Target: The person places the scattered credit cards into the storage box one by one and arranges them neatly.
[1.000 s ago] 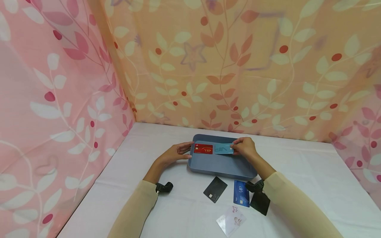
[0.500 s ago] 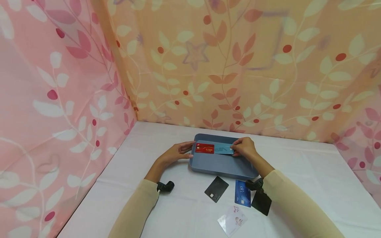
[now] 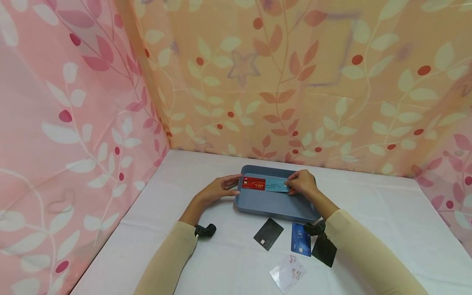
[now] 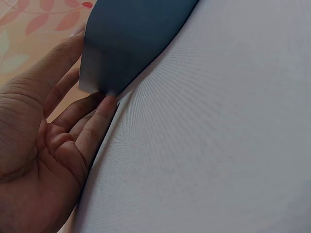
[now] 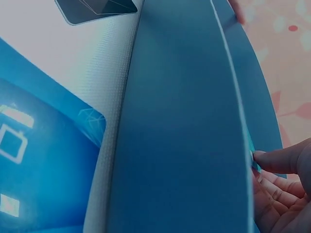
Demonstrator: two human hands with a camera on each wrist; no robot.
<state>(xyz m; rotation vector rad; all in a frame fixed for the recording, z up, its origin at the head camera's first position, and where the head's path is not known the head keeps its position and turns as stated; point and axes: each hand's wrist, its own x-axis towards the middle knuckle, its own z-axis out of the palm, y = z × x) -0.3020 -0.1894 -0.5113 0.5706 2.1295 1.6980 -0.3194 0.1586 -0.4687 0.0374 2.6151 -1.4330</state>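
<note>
In the head view a blue-grey tray stands on the white table. Inside, a red VIP card lies at the left and a light blue VIP card sits end to end with it. My right hand pinches the light blue card's right end between thumb and fingers. The right wrist view shows only a sliver of that card past the tray wall. My left hand touches the tray's left side, thumb spread from the fingers. In the left wrist view its fingertips meet the tray's corner.
In front of the tray lie a black card, a dark blue VIP card, another black card under the right wrist, and a pale flowered card. Floral cloth walls close off the back and sides.
The light blue card has shifted slightly left in my right hand, so its end meets the red card. My left hand keeps its place at the tray; the head view has shifted a little.
</note>
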